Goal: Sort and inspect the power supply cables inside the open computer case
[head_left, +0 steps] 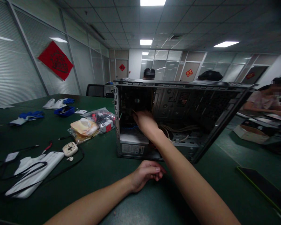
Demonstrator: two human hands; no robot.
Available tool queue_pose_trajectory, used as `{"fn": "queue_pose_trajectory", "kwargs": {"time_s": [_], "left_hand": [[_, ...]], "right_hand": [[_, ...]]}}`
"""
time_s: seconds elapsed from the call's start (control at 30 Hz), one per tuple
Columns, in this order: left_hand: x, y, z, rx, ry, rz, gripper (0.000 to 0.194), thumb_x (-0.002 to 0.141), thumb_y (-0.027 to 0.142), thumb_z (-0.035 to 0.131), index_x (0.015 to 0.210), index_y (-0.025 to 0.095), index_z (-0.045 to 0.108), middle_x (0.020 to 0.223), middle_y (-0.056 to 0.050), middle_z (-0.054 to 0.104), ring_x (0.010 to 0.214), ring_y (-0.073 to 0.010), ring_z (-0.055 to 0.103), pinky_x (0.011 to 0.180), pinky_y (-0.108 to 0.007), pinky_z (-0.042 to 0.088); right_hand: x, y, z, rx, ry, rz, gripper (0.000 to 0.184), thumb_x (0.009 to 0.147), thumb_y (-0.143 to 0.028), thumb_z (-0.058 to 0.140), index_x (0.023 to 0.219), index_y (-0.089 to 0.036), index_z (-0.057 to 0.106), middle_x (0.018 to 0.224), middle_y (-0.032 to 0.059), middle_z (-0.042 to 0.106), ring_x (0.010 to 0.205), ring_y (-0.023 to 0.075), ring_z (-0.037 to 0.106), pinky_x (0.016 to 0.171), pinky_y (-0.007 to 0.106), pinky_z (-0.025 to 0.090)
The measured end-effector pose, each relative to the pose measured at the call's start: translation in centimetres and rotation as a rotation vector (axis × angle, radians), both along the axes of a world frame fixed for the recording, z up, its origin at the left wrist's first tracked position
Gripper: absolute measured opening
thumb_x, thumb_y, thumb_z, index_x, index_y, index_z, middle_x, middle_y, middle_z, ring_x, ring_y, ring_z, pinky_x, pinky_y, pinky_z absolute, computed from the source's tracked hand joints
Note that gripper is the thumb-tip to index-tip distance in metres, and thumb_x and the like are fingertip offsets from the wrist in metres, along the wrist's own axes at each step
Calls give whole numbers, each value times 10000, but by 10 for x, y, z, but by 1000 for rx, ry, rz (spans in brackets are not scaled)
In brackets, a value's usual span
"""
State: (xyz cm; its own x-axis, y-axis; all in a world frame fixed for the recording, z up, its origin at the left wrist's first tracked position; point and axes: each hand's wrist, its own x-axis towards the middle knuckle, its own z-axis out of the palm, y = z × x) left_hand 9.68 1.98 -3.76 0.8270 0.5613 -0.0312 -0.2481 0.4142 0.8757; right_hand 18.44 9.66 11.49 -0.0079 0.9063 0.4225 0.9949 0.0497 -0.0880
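Observation:
An opened computer case stands on the green table with its inside facing me. My right hand reaches into its left part, close to the dark circuit board area. The fingers there are bent together, and shadow hides whatever they grip, if anything. Below them is the power supply with its printed label. Beige cables run across the lower middle of the case. My left hand rests on the table before the case, its fingers loosely curled in with nothing visible in them.
Left are a bag of tissues, a bag of red and grey items, an earphone case, a white power bank-like block with cords, and a blue tray. A dark mat lies right. People sit beyond.

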Motion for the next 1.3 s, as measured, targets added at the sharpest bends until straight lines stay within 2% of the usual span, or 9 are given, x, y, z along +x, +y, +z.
{"fn": "queue_pose_trajectory", "kwargs": {"time_s": [0.43, 0.57, 0.7, 0.87, 1.03, 1.17, 1.23, 1.3], "left_hand": [[-1, -1, 2, -18, 10, 1, 292, 646, 337, 744, 786, 81, 749, 695, -61, 630, 647, -128, 540, 604, -238, 353], [0, -1, 1, -22, 10, 6, 303, 639, 343, 753, 784, 77, 739, 695, -60, 632, 629, -123, 535, 601, -235, 357], [1, -2, 2, 1, -12, -6, 294, 585, 273, 754, 798, 72, 733, 657, -37, 598, 595, -116, 481, 581, -240, 328], [1, -3, 4, 4, -34, 8, 286, 554, 170, 669, 811, 59, 727, 668, -42, 580, 601, -120, 449, 586, -253, 311], [1, -6, 5, -17, -10, 38, 342, 586, 171, 665, 912, 79, 715, 781, -68, 623, 668, -141, 484, 623, -262, 326], [-2, -1, 12, 3, -84, 47, 416, 640, 211, 699, 1041, 101, 675, 816, -61, 619, 671, -140, 485, 609, -264, 325], [-6, 5, 19, 24, -134, 82, 483, 692, 239, 709, 1153, 123, 625, 795, -44, 606, 659, -135, 488, 600, -260, 329], [-12, 12, 28, 22, -163, 135, 491, 761, 256, 682, 1226, 135, 581, 750, -32, 596, 670, -138, 505, 609, -252, 337]], "right_hand": [[-3, -5, 0, -26, 58, -1, 376, 1025, -318, 375, 1107, -146, 700, 1045, 164, 718, 997, 265, 684, 841, 307, 493], [-4, -5, 0, -26, 63, -26, 373, 1026, -304, 372, 1151, -133, 679, 1063, 184, 708, 990, 263, 686, 833, 316, 506], [-11, -5, 4, -39, 58, -43, 378, 1028, -267, 360, 1110, -101, 690, 1042, 205, 706, 964, 259, 695, 811, 315, 524], [-24, -1, 7, -40, 49, -42, 343, 1009, -203, 384, 1048, -101, 709, 1005, 197, 714, 912, 268, 712, 752, 326, 551], [-27, 4, 4, -22, 40, -24, 345, 1003, -164, 376, 1045, -114, 715, 970, 187, 721, 903, 263, 717, 728, 320, 554], [-25, 4, 6, 0, 23, -11, 419, 1036, -290, 344, 1012, -100, 717, 956, 191, 719, 889, 262, 710, 746, 315, 535], [-19, -4, 9, 38, 10, 5, 490, 1052, -355, 283, 1015, -109, 705, 935, 182, 718, 864, 261, 706, 743, 314, 518], [-4, -20, 10, 148, -13, 60, 498, 1058, -353, 243, 1013, -126, 683, 911, 159, 712, 822, 241, 694, 735, 300, 491]]}}
